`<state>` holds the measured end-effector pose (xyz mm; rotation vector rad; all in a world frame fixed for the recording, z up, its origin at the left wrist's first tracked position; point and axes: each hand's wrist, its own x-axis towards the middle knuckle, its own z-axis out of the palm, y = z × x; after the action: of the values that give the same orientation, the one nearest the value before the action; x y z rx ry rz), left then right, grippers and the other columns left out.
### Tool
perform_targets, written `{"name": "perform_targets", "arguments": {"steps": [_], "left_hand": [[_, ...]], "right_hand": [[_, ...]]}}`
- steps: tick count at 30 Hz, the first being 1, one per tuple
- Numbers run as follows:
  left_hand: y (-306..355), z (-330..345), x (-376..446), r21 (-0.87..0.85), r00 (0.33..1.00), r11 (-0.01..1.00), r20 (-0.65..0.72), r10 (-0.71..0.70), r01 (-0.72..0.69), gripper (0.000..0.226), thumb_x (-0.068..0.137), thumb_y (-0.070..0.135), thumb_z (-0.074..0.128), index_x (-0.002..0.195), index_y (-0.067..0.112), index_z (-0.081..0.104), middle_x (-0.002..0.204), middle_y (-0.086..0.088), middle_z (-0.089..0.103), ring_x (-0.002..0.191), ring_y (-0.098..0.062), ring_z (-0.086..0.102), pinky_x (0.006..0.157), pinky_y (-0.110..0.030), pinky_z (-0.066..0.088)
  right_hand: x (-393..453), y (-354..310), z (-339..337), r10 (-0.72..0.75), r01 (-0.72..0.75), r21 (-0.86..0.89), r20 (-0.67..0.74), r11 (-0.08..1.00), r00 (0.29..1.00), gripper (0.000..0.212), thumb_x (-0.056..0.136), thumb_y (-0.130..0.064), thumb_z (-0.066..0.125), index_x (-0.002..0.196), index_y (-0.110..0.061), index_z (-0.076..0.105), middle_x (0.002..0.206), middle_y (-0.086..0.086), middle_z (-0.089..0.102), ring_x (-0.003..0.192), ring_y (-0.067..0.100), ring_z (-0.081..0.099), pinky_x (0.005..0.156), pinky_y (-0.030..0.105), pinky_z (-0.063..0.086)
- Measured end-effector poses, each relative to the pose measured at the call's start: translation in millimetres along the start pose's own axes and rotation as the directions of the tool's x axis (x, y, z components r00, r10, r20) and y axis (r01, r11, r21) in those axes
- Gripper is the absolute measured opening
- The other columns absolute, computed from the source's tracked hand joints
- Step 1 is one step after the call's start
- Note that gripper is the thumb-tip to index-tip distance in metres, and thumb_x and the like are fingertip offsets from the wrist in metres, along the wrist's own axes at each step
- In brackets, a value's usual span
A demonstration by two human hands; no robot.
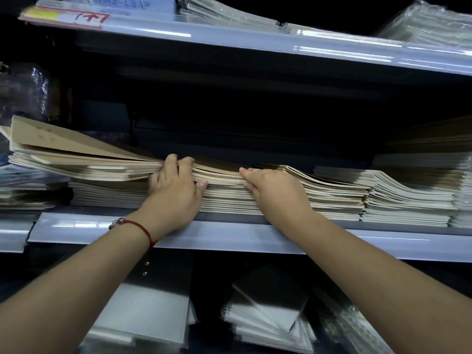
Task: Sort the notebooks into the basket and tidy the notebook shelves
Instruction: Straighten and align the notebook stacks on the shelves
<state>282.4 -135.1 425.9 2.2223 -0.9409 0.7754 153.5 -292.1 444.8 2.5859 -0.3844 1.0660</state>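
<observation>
Both hands work the kraft notebook stack [224, 192] on the middle shelf [229, 236]; left hand [176, 185] has fingers curled over the top of a few upper notebooks with the thumb pressed on their front edge, so it pinches a thin top bundle; likely separating it to lift out or square up; right hand [273, 190], just at 3 o'clock of the left, lies fairly flat with fingers extended onto the stack top and front edge, touching, probably pinning the lower books so they do not slide; grip on anything there cannot be confirmed; red string bracelet [143, 228] on the left wrist.

Loose kraft covers [63, 141] at 9 o'clock fan upward, untidy, overlapping the stack; paler notebook pile [408, 198] at 3 o'clock sags wavy, touching the kraft stack's right side.

Containers: no basket in view; cannot tell where it is; shelves are the only holders seen; upper shelf [255, 44] at 12 o'clock carries plastic-wrapped packs [429, 24]; lower level at 6 o'clock holds spiral notebooks [268, 310] and wrapped lined paper packs [153, 307]; tidying looks early, the piles are uneven.
</observation>
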Motion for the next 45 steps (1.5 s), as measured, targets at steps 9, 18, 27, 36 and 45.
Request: {"name": "perform_targets", "arguments": {"steps": [9, 18, 27, 36, 45], "left_hand": [[0.0, -13.8, -8.5, -0.310, 0.991, 0.948, -0.095, -0.098, 0.064, 0.073, 0.097, 0.043, 0.059, 0.157, 0.017, 0.025, 0.156, -0.008, 0.039, 0.132, -0.025, 0.049, 0.109, -0.040, 0.040], [2.1, -19.4, -9.9, -0.281, 0.979, 0.959, -0.185, -0.091, 0.036, 0.057, 0.096, 0.033, 0.065, 0.148, 0.019, 0.046, 0.141, -0.014, 0.056, 0.128, -0.032, 0.052, 0.103, -0.042, 0.045], [-4.4, -15.3, -6.0, -0.311, 0.972, 0.950, -0.220, -0.086, 0.014, 0.051, 0.104, 0.043, 0.041, 0.146, 0.015, 0.049, 0.128, -0.014, 0.065, 0.118, -0.033, 0.059, 0.094, -0.041, 0.048], [-9.9, -8.4, 0.7, -0.172, 0.969, 0.985, -0.236, -0.073, 0.033, 0.048, 0.103, 0.045, 0.043, 0.146, 0.024, 0.049, 0.107, -0.014, 0.070, 0.097, -0.037, 0.063, 0.074, -0.042, 0.052], [-9.8, -5.5, 0.6, -0.158, 0.963, 0.987, -0.270, -0.020, -0.024, 0.036, 0.103, 0.039, 0.050, 0.135, 0.031, 0.061, 0.127, -0.003, 0.068, 0.111, -0.027, 0.061, 0.080, -0.035, 0.050]], "right_hand": [[-4.7, 1.3, -10.4, 0.011, -0.012, 0.063, 0.029, 0.998, 1.000, 0.041, 0.107, -0.032, 0.035, 0.147, -0.032, 0.044, 0.146, -0.008, 0.051, 0.130, 0.018, 0.052, 0.097, 0.032, 0.047], [-4.7, 9.6, -16.5, -0.003, 0.002, -0.011, -0.080, 1.000, 0.997, 0.030, 0.103, -0.028, 0.046, 0.125, -0.037, 0.065, 0.118, -0.010, 0.068, 0.109, 0.020, 0.063, 0.083, 0.032, 0.051], [-4.0, 11.6, -17.0, 0.023, -0.018, 0.071, -0.073, 0.997, 0.997, 0.032, 0.102, -0.024, 0.050, 0.125, -0.038, 0.065, 0.125, -0.014, 0.066, 0.115, 0.015, 0.061, 0.086, 0.030, 0.047], [4.3, 8.3, -10.8, 0.049, -0.047, 0.020, -0.104, 0.999, 0.993, 0.027, 0.096, -0.018, 0.055, 0.110, -0.034, 0.071, 0.109, -0.009, 0.071, 0.102, 0.020, 0.063, 0.080, 0.035, 0.053], [1.9, 9.9, -8.5, 0.043, -0.042, 0.014, -0.108, 0.999, 0.993, 0.029, 0.098, -0.021, 0.054, 0.117, -0.038, 0.069, 0.112, -0.010, 0.071, 0.104, 0.020, 0.064, 0.079, 0.034, 0.052]]}}
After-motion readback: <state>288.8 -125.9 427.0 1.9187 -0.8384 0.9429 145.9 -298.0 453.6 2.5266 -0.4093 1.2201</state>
